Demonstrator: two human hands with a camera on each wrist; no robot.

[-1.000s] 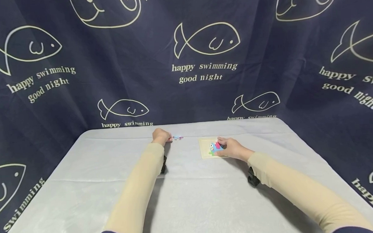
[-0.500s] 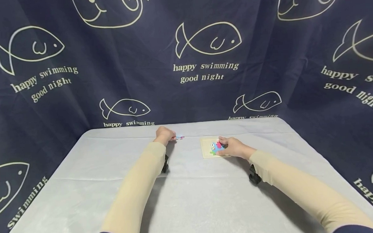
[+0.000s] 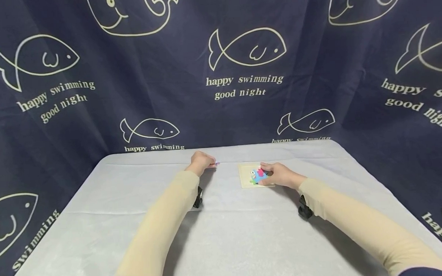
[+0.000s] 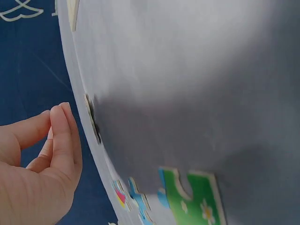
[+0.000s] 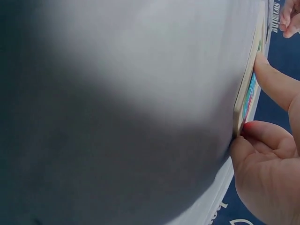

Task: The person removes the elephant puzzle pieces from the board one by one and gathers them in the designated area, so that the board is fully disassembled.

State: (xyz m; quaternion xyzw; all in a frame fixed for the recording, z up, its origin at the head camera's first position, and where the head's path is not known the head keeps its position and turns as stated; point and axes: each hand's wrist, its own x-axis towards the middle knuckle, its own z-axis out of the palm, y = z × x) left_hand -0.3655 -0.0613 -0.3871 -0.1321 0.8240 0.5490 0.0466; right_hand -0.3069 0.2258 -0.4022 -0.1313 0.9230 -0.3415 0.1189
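My left hand [image 3: 203,161] is over the far side of the table, beside small colourful jigsaw pieces [image 3: 217,164] that it partly covers. In the left wrist view its thumb and fingertips come together with nothing visible between them, near a thin piece [image 4: 92,118] lying on the table. My right hand [image 3: 280,175] holds a pale wooden puzzle board [image 3: 246,181], thumb on the near side and fingers on the far side. A blue, pink and green picture [image 3: 258,175] shows on the board, partly hidden by that hand. In the right wrist view, fingertips meet the board's corner.
A green jigsaw piece [image 4: 197,199] with flowers and several blue pieces [image 4: 136,194] lie below the left hand in its wrist view. The grey-white tablecloth [image 3: 224,235] ends at a dark blue curtain [image 3: 190,94] printed with fish.
My left hand has moved rightward in the head view and now covers most of the small pieces. My right hand has stayed at the board.
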